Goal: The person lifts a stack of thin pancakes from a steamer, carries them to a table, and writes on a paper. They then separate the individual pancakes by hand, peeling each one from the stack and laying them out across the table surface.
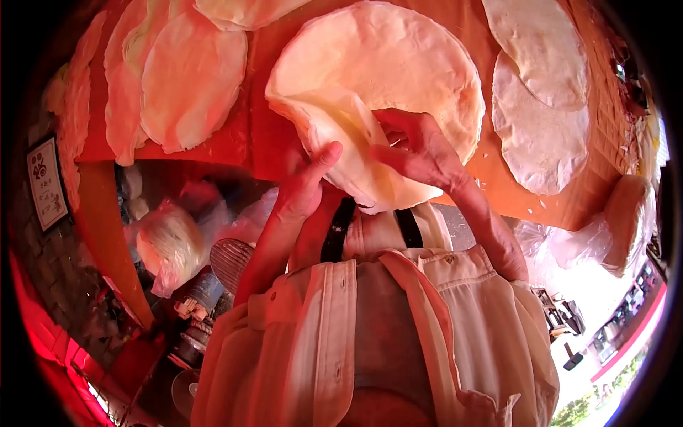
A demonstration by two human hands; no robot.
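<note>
A large round flatbread [384, 57] lies on the orange table [260, 135] in front of me, its near part lifted and folded over. My left hand [304, 186] is at the left of the fold, thumb up against the bread and the other fingers hidden beneath or behind it. My right hand [420, 151] holds the fold from the right, thumb and fingers bent around the edge. The near edge of the bread hangs past the table's edge, close to my shirt.
Overlapping flatbreads [192, 82] lie at the left, and two more [541, 128] at the right. Plastic bags [171, 245] are below the table's left side, with wrapped bread [629, 224] at the right. A framed sign [48, 183] stands far left.
</note>
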